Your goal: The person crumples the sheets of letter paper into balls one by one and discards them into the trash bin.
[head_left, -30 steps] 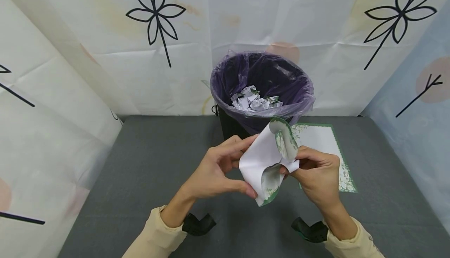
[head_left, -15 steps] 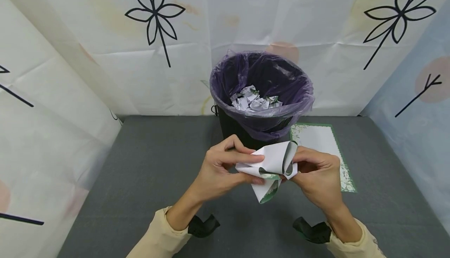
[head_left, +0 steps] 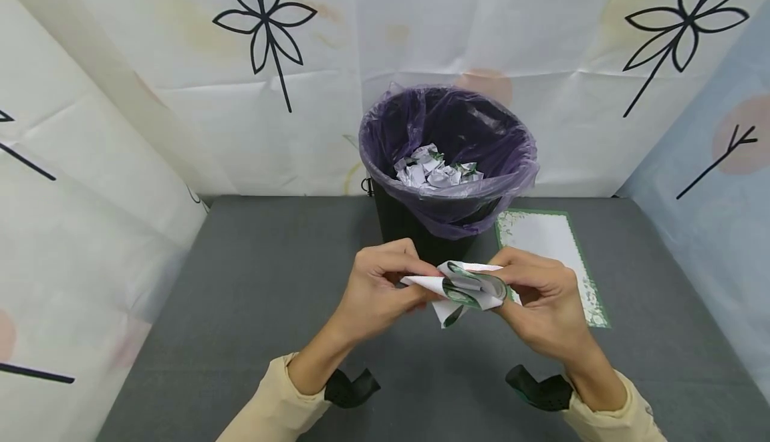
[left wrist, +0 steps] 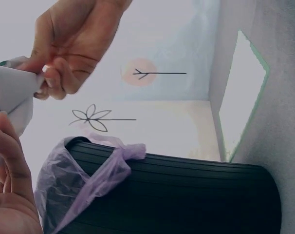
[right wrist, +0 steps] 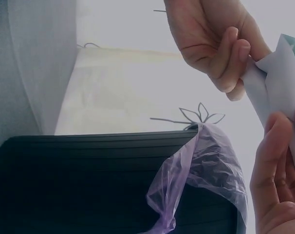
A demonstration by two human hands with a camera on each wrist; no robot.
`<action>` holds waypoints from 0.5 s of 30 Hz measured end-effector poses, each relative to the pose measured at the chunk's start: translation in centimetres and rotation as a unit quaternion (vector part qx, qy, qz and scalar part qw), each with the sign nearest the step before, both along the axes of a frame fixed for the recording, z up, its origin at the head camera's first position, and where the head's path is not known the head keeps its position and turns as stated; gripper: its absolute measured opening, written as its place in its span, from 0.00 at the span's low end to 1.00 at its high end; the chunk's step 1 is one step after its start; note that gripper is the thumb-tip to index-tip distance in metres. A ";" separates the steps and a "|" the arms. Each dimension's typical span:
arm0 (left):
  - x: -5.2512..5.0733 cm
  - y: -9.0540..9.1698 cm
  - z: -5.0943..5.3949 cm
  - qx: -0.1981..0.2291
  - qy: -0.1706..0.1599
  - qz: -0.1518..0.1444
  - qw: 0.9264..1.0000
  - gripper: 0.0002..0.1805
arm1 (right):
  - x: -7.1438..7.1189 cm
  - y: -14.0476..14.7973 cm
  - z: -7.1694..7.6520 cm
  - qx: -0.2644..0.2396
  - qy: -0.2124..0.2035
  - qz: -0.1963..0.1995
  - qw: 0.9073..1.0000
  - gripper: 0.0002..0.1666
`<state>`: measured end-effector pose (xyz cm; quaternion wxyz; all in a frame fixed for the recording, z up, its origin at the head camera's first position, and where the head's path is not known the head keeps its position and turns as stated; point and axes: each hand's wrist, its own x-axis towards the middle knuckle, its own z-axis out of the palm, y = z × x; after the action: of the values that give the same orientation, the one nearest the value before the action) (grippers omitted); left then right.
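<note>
A white sheet of paper (head_left: 463,288) with a green leafy border is bunched into folds between both hands, above the table and in front of the bin. On its left side my left hand (head_left: 381,288) pinches it between thumb and fingers. My right hand (head_left: 544,298) grips the opposite side, thumb below and fingers above. Both wrist views show the folded paper (left wrist: 13,90) held from two sides, with part of it hidden behind the fingers (right wrist: 276,151).
Behind the hands stands a black bin (head_left: 415,235) with a purple bag (head_left: 505,178) over its rim. Several crumpled papers (head_left: 436,169) lie inside. A flat green-bordered sheet (head_left: 550,241) lies on the grey table (head_left: 271,281), right of the bin. Patterned cloth (head_left: 409,34) hangs behind.
The paper has gone from a tall, loosely curled shape to a smaller, flatter bundle. My left hand has moved in from the left and now pinches it; the right has barely moved.
</note>
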<state>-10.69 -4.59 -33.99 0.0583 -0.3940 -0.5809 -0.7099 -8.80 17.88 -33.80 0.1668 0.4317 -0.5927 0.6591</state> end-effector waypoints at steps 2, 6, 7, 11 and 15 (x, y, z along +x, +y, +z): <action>0.2 0.1 0.3 0.000 -0.015 0.015 1.000 0.08 | 0.0 -0.1 0.0 -0.009 0.003 0.000 1.000 0.06; 0.5 0.5 0.9 0.009 -0.069 0.074 0.995 0.11 | 0.0 -0.5 0.0 -0.006 0.016 -0.038 0.999 0.05; 0.6 0.6 1.0 0.015 -0.087 0.091 0.992 0.13 | 0.1 -0.5 0.0 -0.005 0.019 -0.052 0.998 0.06; 0.9 1.1 1.3 0.044 -0.142 0.147 0.978 0.21 | 0.0 -0.9 0.0 -0.009 0.030 -0.082 0.996 0.09; 0.8 1.4 1.3 0.061 -0.124 0.201 0.970 0.22 | -0.1 -1.2 -0.2 -0.001 0.052 -0.083 0.995 0.11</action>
<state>-9.92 -3.15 -32.70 0.1513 -0.1738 -0.6069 -0.7606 -8.90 16.67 -33.95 0.2519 0.4143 -0.6165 0.6203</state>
